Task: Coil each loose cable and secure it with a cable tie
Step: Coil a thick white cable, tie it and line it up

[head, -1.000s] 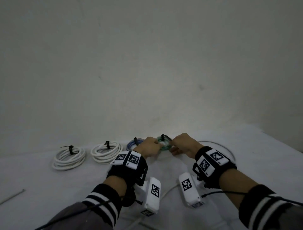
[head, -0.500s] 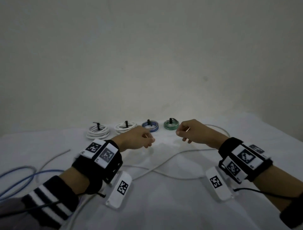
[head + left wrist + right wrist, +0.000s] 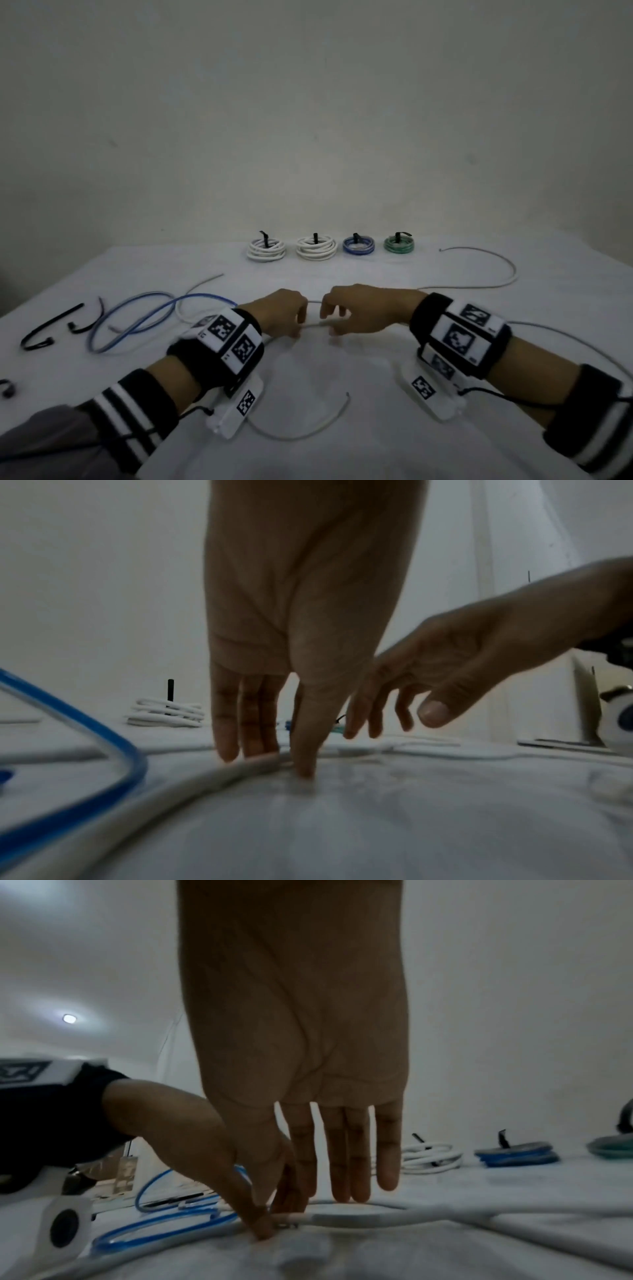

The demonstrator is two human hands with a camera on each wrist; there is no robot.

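White cloth covers the table (image 3: 394, 428) where a person works on loose cables. At the far left, about nine o'clock, lie two black cable ties (image 3: 48, 325) and a small black piece at the edge (image 3: 7, 389). Next to them, a loose blue cable (image 3: 144, 318) curls in open loops. Along the back, at twelve o'clock, four tied coils stand in a row: two white coils (image 3: 266, 249) (image 3: 316, 248), one blue coil (image 3: 358, 245) and one green coil (image 3: 399, 244), each bound with a black tie.

At centre, the left hand (image 3: 279, 313) reaches down, its thumb and fingertips (image 3: 303, 761) closing on the loose white cable (image 3: 317, 323) where it lies on the cloth. Just beside it, the right hand (image 3: 359, 313) hovers over the same cable with fingers (image 3: 346, 1164) straight and pointing down, gripping nothing; whether its tips touch the cable cannot be told. Both wrists carry black bands with white coded markers.

This white cable runs under both hands and sweeps away in a wide arc towards three o'clock. Another loose grey-white cable (image 3: 493, 284) bends near two o'clock, well apart from the coils. A curved white cable end (image 3: 308, 435) lies at six o'clock between the forearms.
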